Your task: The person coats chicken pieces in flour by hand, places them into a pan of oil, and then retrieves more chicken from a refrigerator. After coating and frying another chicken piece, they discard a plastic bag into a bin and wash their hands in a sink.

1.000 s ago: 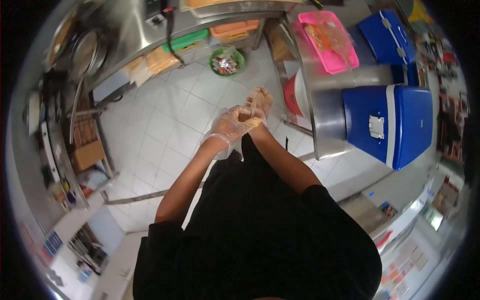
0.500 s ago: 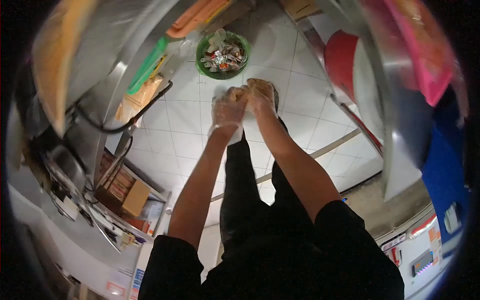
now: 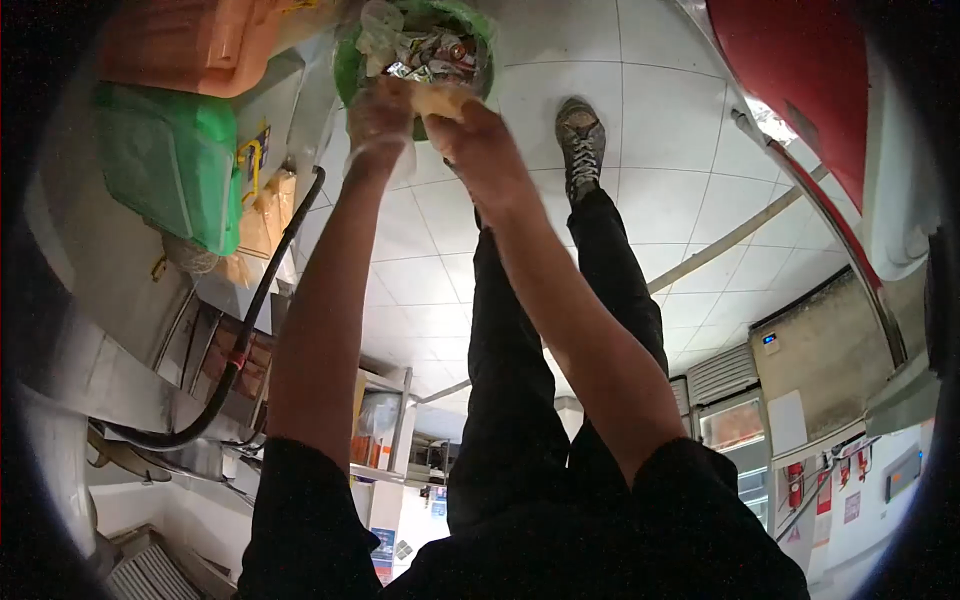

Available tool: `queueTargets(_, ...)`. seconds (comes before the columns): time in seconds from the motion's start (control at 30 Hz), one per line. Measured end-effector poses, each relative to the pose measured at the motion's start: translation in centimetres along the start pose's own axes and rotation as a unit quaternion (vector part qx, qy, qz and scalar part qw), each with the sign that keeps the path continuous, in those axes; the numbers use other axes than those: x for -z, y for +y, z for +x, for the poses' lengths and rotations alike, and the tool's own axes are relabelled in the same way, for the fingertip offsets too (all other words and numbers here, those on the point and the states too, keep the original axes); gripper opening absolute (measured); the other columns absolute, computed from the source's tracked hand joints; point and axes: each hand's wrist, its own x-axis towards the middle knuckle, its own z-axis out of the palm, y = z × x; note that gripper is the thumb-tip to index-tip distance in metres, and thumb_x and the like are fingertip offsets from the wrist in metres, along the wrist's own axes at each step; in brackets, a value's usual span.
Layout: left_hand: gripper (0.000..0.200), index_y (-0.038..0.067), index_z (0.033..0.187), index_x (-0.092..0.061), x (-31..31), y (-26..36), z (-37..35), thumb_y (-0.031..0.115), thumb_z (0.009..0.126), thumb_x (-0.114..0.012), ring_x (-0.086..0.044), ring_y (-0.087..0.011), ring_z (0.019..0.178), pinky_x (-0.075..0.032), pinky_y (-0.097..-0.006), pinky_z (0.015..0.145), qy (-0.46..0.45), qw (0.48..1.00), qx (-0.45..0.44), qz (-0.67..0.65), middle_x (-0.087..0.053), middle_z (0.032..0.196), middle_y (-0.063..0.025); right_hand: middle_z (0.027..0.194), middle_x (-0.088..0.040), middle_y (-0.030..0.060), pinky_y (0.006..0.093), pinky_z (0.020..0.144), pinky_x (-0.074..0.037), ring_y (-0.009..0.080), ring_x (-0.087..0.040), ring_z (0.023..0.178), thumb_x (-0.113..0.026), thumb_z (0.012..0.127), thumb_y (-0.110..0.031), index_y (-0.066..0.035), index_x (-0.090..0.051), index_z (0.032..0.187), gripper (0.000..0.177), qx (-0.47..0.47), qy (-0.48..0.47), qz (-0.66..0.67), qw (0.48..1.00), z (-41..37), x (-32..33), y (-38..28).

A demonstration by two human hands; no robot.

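Observation:
Both my hands meet close together over the near side of a green-lined waste bin (image 3: 486, 62), which holds crumpled wrappers and clear plastic. My left hand (image 3: 380, 118) wears a thin clear plastic glove, its loose cuff hanging at the wrist. Its fingers are closed toward a pale, see-through plastic glove (image 3: 438, 100) stretched between the two hands. The back of my right hand (image 3: 476, 150) looks bare, with the thumb toward my left hand. Motion smears the right fingers, and I cannot tell how they are set.
Green (image 3: 180, 165) and orange (image 3: 195, 45) plastic tubs stand at the left, above a black hose (image 3: 285, 235). My shoe (image 3: 580, 135) rests on the white tile floor (image 3: 665, 120). A red rounded surface (image 3: 810, 80) and a metal rail (image 3: 830, 235) are at the right.
Both hands have moved forward and left, up to the bin. The plastic that covered my right hand now shows between the hands. The view has tilted, bringing the bin nearer the top edge.

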Motion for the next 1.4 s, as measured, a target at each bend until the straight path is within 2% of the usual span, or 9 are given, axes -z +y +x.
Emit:
queueTargets(0.1,0.030,0.006,0.092,-0.067,2.0,0.5,1.6,0.034,0.090,-0.056,-0.068,-0.0355,0.085,-0.055,-0.0432,0.072,-0.011,0.928,-0.018,0.371,-0.069,0.089,-0.0151,0.120,-0.062,0.0189,0.0365,0.092,-0.054,0.0260,-0.063,0.112,-0.053,0.095,-0.017,0.003,-0.052,0.130,0.040,0.077,0.026,0.135,0.987,-3.7,4.3,-2.6)
queueTargets(0.33,0.031,0.007,0.094,-0.069,3.4,-3.7,2.3,0.035,0.087,-0.060,-0.068,-0.0342,0.090,-0.054,-0.0427,0.079,-0.035,0.929,0.149,0.337,-0.070,0.096,-0.0171,0.110,-0.067,0.0143,0.0323,0.081,-0.056,0.0218,-0.068,0.098,-0.048,0.100,-0.015,0.001,-0.056,0.122,0.028,0.075,0.280,0.073,0.954,-6.0,12.6,-1.7)
queueTargets(0.47,0.027,0.009,0.113,-0.062,3.5,-3.2,-2.1,0.027,0.094,-0.052,-0.065,-0.0274,0.097,-0.055,-0.0383,0.079,0.143,0.963,0.219,-0.068,-0.067,0.104,-0.0133,0.105,-0.068,0.0095,0.0282,0.076,-0.050,0.0164,-0.065,0.089,-0.051,0.097,-0.006,-0.007,-0.058,0.122,0.026,0.050,0.114,-0.066,0.990,-4.3,10.7,4.0)
queueTargets(0.6,0.033,0.007,0.125,-0.052,3.5,12.1,-7.2,0.028,0.101,-0.045,-0.061,-0.0229,0.105,-0.054,-0.0376,0.082,0.228,0.759,0.375,-0.481,-0.062,0.116,-0.0104,0.115,-0.063,0.0105,0.0325,0.082,-0.053,0.0233,-0.063,0.098,-0.078,0.082,-0.030,-0.010,-0.052,0.129,0.057,0.091,-0.083,-0.270,0.955,-6.8,1.3,3.3)
queueTargets(0.67,0.037,0.004,0.125,-0.052,1.5,5.7,-9.9,0.032,0.103,-0.044,-0.060,-0.0233,0.108,-0.055,-0.0370,0.086,-0.108,0.748,0.237,-0.611,-0.062,0.115,-0.0100,0.111,-0.062,0.0101,0.0346,0.078,-0.052,0.0243,-0.063,0.095,-0.079,0.080,-0.035,-0.008,-0.056,0.117,0.052,0.121,-0.055,-0.328,0.935,-6.9,-0.6,3.6)
queueTargets(0.7,0.036,0.002,0.123,-0.052,3.2,14.5,-8.8,0.031,0.103,-0.046,-0.060,-0.0259,0.108,-0.055,-0.0396,0.090,-0.011,0.706,0.410,-0.577,-0.061,0.114,-0.0105,0.106,-0.062,0.0100,0.0360,0.076,-0.052,0.0250,-0.063,0.093,-0.079,0.079,-0.036,-0.007,-0.057,0.110,0.048,0.144,-0.051,-0.307,0.939,-6.8,-0.6,3.9)
queueTargets(0.97,0.034,0.003,0.125,-0.053,-1.3,13.0,-10.3,0.006,0.093,-0.063,-0.063,-0.0253,0.105,-0.055,-0.0350,0.092,0.041,0.644,0.279,-0.711,-0.063,0.113,-0.0100,0.089,-0.069,0.0145,0.0437,0.070,-0.054,0.0353,-0.068,0.083,-0.063,0.080,-0.007,-0.007,-0.065,0.092,0.011,0.062,0.073,-0.309,0.946,-2.1,2.4,3.9)
queueTargets(1.07,0.044,0.000,0.135,-0.046,-2.4,15.0,-11.5,0.019,0.097,-0.057,-0.052,-0.0239,0.122,-0.044,-0.0387,0.106,0.022,0.662,0.185,-0.726,-0.054,0.133,-0.0129,0.084,-0.068,0.0172,0.0402,0.069,-0.053,0.0345,-0.067,0.077,-0.063,0.078,-0.006,-0.004,-0.065,0.087,0.010,0.129,0.090,-0.331,0.931,0.7,2.4,4.3)
queueTargets(1.4,0.047,0.001,0.137,-0.044,0.3,13.1,-20.7,0.019,0.097,-0.058,-0.048,-0.0224,0.129,-0.036,-0.0359,0.112,-0.041,0.647,0.254,-0.718,-0.052,0.137,-0.0097,0.078,-0.064,0.0201,0.0395,0.065,-0.051,0.0386,-0.064,0.072,-0.059,0.079,-0.004,-0.001,-0.063,0.085,0.008,0.067,0.010,-0.351,0.934,-6.0,1.6,5.1)
